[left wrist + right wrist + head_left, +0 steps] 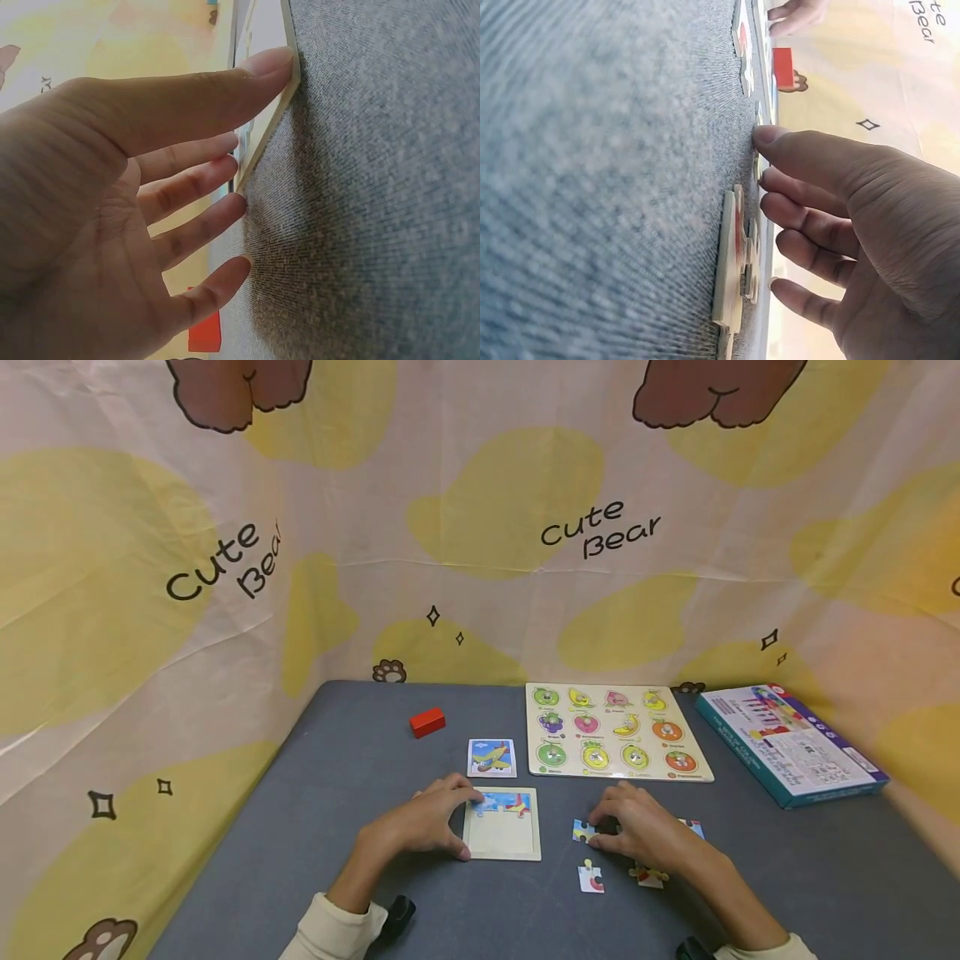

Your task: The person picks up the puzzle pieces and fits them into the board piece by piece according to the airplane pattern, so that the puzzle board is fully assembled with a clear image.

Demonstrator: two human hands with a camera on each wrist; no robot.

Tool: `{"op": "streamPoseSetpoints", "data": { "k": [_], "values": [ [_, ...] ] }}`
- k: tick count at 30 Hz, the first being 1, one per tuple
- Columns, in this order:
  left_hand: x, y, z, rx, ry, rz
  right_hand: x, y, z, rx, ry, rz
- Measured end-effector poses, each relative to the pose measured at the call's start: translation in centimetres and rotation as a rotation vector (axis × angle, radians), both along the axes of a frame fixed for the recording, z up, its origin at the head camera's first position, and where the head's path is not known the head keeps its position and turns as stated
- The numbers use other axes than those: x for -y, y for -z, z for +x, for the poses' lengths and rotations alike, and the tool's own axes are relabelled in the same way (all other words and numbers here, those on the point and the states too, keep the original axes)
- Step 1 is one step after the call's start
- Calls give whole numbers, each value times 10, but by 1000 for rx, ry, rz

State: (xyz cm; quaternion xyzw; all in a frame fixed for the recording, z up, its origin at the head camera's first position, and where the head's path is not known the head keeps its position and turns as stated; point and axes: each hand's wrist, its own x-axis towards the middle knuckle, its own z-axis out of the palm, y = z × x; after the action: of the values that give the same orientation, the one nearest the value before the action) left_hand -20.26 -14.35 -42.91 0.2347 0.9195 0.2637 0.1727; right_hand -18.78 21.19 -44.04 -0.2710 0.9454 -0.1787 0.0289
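Picking seemed your step: left hand (425,818) spread on the tray (537,827), right hand (647,828) pinching a puzzle piece (581,832) that needed lifting.

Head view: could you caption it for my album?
Left hand touches the puzzle tray; right hand pinches a loose piece.

Bright light, soft shadows (289,187) (wrist views hazier)
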Motion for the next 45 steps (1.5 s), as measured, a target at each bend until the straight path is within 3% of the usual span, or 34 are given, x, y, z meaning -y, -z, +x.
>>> {"op": "streamPoseSetpoints", "data": {
  "k": [15, 32, 45],
  "values": [
    [3, -1, 0, 8, 3, 30, 16, -2, -9, -69, -53, -23],
    [4, 0, -4, 22, 2, 26, 73, 1, -23, -116, -193, -38],
    [5, -1, -4, 21, 6, 44, 111, 5, -27, -126, -236, -62]
  ]
}}
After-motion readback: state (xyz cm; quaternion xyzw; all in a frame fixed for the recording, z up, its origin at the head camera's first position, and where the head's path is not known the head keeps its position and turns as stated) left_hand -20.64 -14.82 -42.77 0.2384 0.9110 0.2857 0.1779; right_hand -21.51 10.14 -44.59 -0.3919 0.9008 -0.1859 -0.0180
